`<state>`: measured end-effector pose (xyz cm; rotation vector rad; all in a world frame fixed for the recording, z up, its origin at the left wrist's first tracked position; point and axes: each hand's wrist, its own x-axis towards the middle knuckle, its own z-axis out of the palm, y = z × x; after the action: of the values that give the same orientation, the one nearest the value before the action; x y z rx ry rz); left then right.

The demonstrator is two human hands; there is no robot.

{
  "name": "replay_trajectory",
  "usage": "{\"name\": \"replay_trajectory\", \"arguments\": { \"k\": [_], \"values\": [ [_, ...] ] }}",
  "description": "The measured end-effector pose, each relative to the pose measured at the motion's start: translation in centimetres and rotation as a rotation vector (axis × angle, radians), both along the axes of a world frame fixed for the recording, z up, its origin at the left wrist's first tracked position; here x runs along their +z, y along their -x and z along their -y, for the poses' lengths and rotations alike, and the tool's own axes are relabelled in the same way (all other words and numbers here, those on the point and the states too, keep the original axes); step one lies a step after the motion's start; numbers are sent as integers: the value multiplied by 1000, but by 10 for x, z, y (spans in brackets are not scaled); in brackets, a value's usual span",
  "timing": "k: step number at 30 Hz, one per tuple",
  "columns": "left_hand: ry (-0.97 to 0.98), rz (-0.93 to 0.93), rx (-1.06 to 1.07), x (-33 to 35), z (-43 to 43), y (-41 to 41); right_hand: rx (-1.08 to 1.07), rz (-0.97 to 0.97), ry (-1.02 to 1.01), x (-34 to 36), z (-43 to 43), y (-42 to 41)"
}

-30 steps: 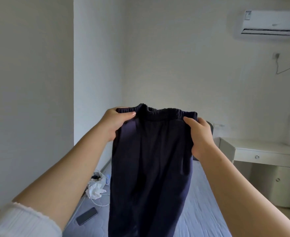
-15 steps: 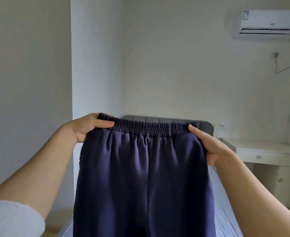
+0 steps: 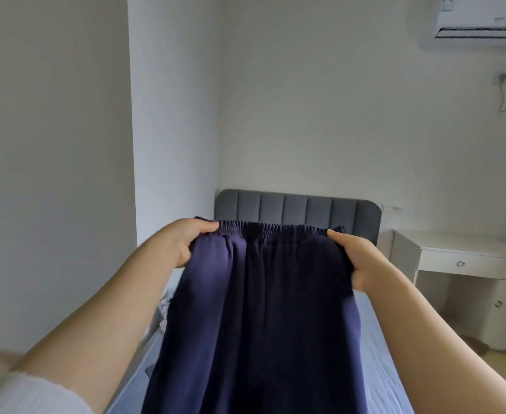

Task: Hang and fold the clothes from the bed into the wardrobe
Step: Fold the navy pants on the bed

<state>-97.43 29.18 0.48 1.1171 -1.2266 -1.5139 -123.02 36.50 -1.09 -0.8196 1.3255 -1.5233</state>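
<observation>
- Trousers (image 3: 260, 309), dark navy with a gathered elastic waistband (image 3: 275, 228), hang in the air above the bed (image 3: 377, 354). The waistband is stretched level between two hands, and the legs drop out of the bottom of the view.
- Left hand (image 3: 183, 243) grips the left end of the waistband, with the thumb lying across the front of the cloth and the fingers curled behind it.
- Right hand (image 3: 356, 258) grips the right end the same way, thumb on the front and fingers tucked behind the fabric.
- Both forearms are bare, and a white ribbed sleeve (image 3: 30, 395) shows in the lower left corner.
- The bed has a pale blue-grey mattress and a grey padded headboard (image 3: 299, 209) against the far wall.
- Crumpled white item (image 3: 163, 309) lies at the bed's left edge, partly hidden by the trousers; what it is cannot be told.
- White table (image 3: 467, 246) with a drawer stands just right of the headboard.
- White air conditioner (image 3: 484, 22) is mounted high on the wall at the upper right, with a wall socket (image 3: 501, 77) and cable below it.
</observation>
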Motion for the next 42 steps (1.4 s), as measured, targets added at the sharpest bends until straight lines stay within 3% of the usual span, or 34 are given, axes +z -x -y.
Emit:
{"name": "replay_trajectory", "arguments": {
  "k": [6, 11, 14, 19, 22, 24, 26, 28, 30, 32, 34, 37, 42],
  "values": [
    [304, -3, 338, -8, -15, 50, -332, -369, 197, 4, 6, -33],
    [510, 127, 406, -12, -43, 84, -338, -591, 338, -2, 3, -65],
    [519, 87, 370, -14, -49, 91, -215, -513, 370, -7, 0, -73],
    [496, 48, 169, -17, -50, 85, 144, -66, 363, -12, -7, -69],
    [546, 45, 43, -20, -55, 82, 278, -26, 425, -13, -10, -66],
    [634, 154, 74, -24, -52, 80, 328, -40, 440, -12, -11, -63],
    [697, 225, 156, -26, -47, 75, 280, -217, 426, -9, -12, -60],
    [664, 175, 176, -26, -43, 66, 108, -545, 450, -5, -12, -56],
    [611, 101, 122, -24, -40, 57, -63, -823, 528, 0, -12, -53],
    [598, 69, 41, -21, -39, 49, -81, -1018, 522, 5, -13, -51],
    [560, 26, -16, -17, -38, 42, -8, -1129, 417, 8, -12, -47],
    [478, -76, -51, -12, -39, 34, 108, -1107, 286, 12, -12, -40],
    [425, -127, -106, -7, -41, 18, 307, -1332, 324, 23, -21, -40]
  ]
}}
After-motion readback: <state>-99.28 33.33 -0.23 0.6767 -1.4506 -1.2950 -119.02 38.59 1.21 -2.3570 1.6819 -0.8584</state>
